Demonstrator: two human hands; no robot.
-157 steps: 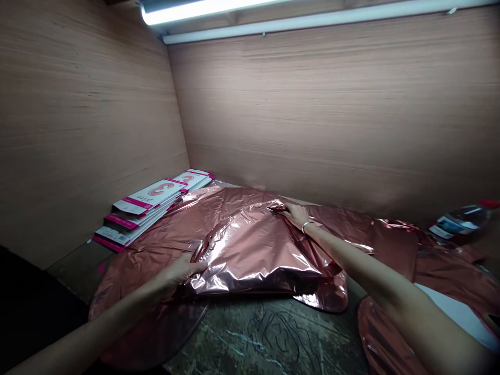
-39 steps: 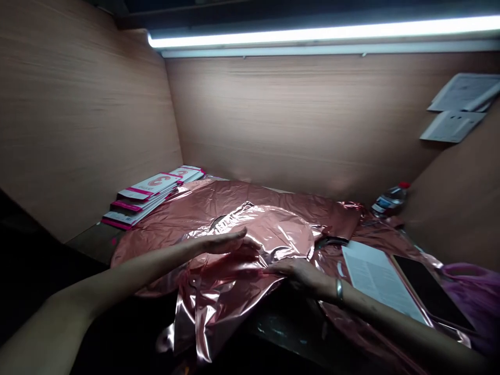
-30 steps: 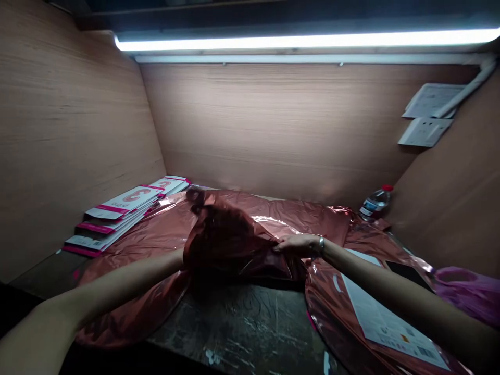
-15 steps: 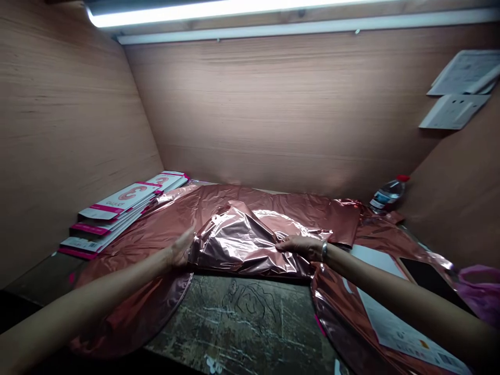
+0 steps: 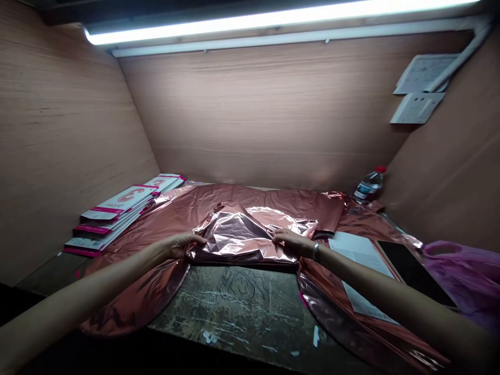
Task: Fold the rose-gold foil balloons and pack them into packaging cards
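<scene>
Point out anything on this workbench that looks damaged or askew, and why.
The tabletop looks damaged: it is scratched, with dark scribbled lines across its bare part. The white packets at left look askew, their edges staggered.

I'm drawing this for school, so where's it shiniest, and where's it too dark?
Head view: the long white tube light glares brightest; head view: the crinkled rose-gold foil between the left hand and right hand flashes white streaks; head view: below the front edge of the scratched, dark tabletop, it's nearly black.
</scene>
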